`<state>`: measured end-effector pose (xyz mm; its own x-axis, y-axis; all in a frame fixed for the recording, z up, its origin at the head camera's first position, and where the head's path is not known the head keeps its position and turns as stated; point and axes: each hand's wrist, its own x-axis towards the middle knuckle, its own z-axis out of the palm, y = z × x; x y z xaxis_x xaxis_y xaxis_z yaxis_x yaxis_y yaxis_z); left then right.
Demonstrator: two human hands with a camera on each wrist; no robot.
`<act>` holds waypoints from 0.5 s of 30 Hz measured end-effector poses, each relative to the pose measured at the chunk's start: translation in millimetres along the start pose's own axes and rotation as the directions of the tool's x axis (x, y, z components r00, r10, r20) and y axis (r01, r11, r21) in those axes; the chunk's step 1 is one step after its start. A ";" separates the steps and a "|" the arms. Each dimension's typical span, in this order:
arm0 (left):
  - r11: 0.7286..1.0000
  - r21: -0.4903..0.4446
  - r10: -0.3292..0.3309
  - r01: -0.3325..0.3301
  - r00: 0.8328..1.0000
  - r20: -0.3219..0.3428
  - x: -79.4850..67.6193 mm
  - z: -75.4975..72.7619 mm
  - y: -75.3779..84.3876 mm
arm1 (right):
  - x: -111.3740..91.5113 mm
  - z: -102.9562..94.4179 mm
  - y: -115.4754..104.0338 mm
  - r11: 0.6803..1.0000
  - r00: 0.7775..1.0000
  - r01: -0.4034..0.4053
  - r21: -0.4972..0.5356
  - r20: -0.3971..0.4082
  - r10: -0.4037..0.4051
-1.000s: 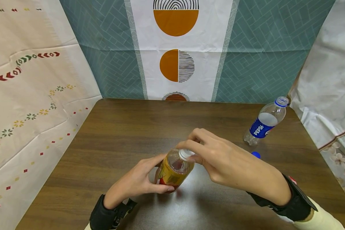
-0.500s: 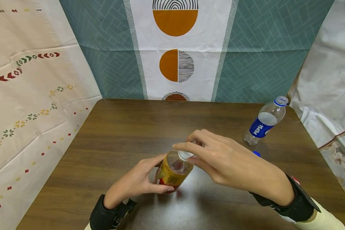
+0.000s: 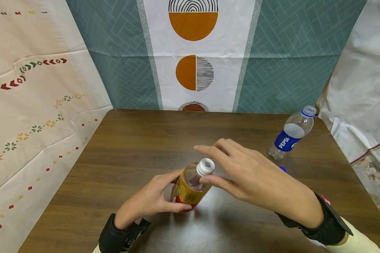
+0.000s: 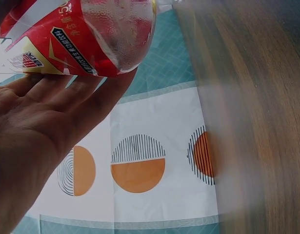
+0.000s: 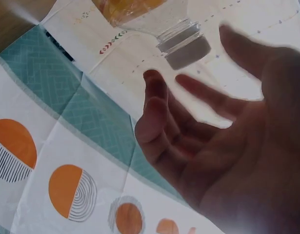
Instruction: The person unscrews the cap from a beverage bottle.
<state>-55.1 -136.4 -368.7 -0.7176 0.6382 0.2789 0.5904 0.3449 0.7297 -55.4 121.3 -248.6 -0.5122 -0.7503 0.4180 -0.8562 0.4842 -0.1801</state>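
Observation:
A drink bottle (image 3: 191,189) with a yellow and red label stands tilted in the middle of the table, its white cap (image 3: 206,166) on the neck. My left hand (image 3: 155,196) grips its body, thumb in front and fingers behind. Red label and clear wall of the same bottle fill the top of the left wrist view. Around the cap, my right hand (image 3: 240,168) is spread, thumb and fingers apart. In the right wrist view a gap shows between the cap (image 5: 188,52) and the fingers (image 5: 154,90).
An uncapped Pepsi bottle (image 3: 288,140) with a blue label stands at the right rear of the wooden table (image 3: 139,140). A blue cap (image 3: 282,169) lies near it, partly hidden behind my right forearm. Patterned cloths hang at the back and both sides.
My right fingers have come off the white cap and spread, so its top now shows. The left hand and the bottle have stayed in place.

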 end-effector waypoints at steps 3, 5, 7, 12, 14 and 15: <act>1.000 -0.007 0.002 -0.002 1.000 -0.008 1.7 -3.7 11.1 | -0.5 -0.1 -2.1 0.999 0.999 -0.035 -0.003 -0.033 0.035; 1.000 -0.012 0.001 -0.001 1.000 -0.012 2.6 -6.1 18.3 | -0.6 -0.6 -3.8 0.998 0.997 -0.060 0.007 -0.055 0.060; 1.000 -0.009 -0.002 0.001 1.000 -0.015 3.4 -8.1 23.4 | -0.2 -0.7 -5.9 0.997 0.994 -0.078 0.015 -0.080 0.079; 1.000 0.003 -0.008 0.008 1.000 -0.022 3.7 -9.7 27.4 | 1.0 -0.2 -12.8 0.994 0.983 -0.105 0.012 -0.150 0.105; 1.000 0.004 -0.006 0.006 1.000 -0.027 3.6 -9.6 27.3 | 1.1 0.4 -16.0 0.993 0.979 -0.117 0.008 -0.169 0.117; 1.000 0.006 0.004 -0.004 1.000 -0.029 3.5 -9.6 27.0 | 1.0 0.6 -17.5 0.992 0.976 -0.126 0.008 -0.176 0.125</act>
<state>-45.2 -131.4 -342.1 -0.7258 0.6193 0.2995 0.5952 0.3470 0.7248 -40.9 111.8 -245.6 -0.5953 -0.5929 0.5423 -0.7856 0.5710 -0.2381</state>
